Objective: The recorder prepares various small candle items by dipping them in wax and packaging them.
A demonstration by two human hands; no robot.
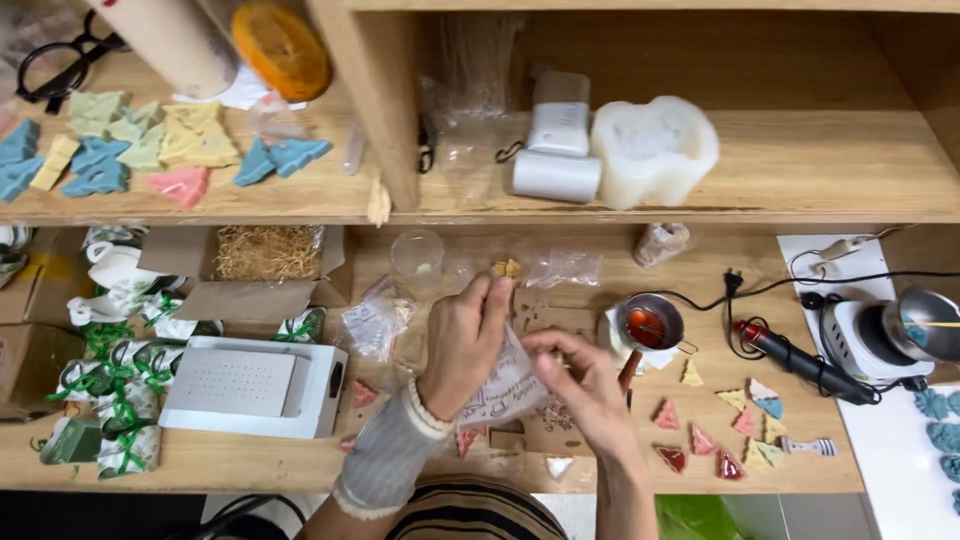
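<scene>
My left hand [462,338] and my right hand [580,385] are together over the middle of the wooden table [300,455]. Between them they hold a small clear plastic bag [505,385] with dark printing on it. My left hand pinches the bag's top edge, its fingers pointing up. My right hand grips the bag's right side with closed fingers. A grey knit cuff covers my left wrist. Small coloured tree-shaped pieces [700,440] lie on the table to the right of my hands.
A white box-shaped device [250,385] sits to the left, beside wrapped packets with green ribbon [110,400]. To the right are a small metal pot with red liquid [648,322], a black tool with a cord [800,362] and a white heater [880,335]. A shelf above holds coloured tree shapes [130,150] and a white mould [655,150].
</scene>
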